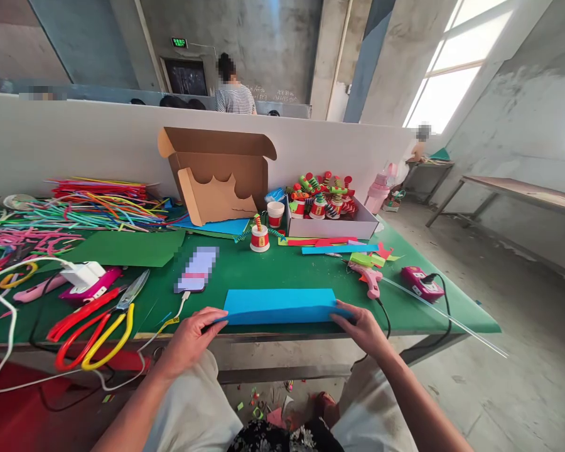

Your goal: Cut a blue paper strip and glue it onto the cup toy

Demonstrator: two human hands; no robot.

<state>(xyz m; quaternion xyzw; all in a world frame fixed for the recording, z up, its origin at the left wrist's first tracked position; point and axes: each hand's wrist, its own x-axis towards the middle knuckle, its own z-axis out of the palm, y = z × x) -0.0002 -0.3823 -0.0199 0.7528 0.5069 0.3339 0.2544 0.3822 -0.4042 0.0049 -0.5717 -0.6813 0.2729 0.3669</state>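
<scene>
A blue sheet of paper (pixel 280 302) lies at the front edge of the green table, with a strip along its near side folded up. My left hand (pixel 198 333) pinches the near left corner between thumb and fingers. At the opposite end, my right hand (pixel 361 325) grips the near right corner the same way. Behind the paper stands a small red and white cup figure (pixel 259 238) with a spring-like top and curled green arms. A phone (pixel 198 269) on a white cable lies to the left of the paper.
Scissors with red and yellow handles (pixel 104 323) lie at the left front edge. A pink glue gun (pixel 368 277) and a purple power block (pixel 422 284) are on the right. Farther back stand an open cardboard box (pixel 223 164), a white box of cup figures (pixel 332 227) and pipe cleaners (pixel 103 204).
</scene>
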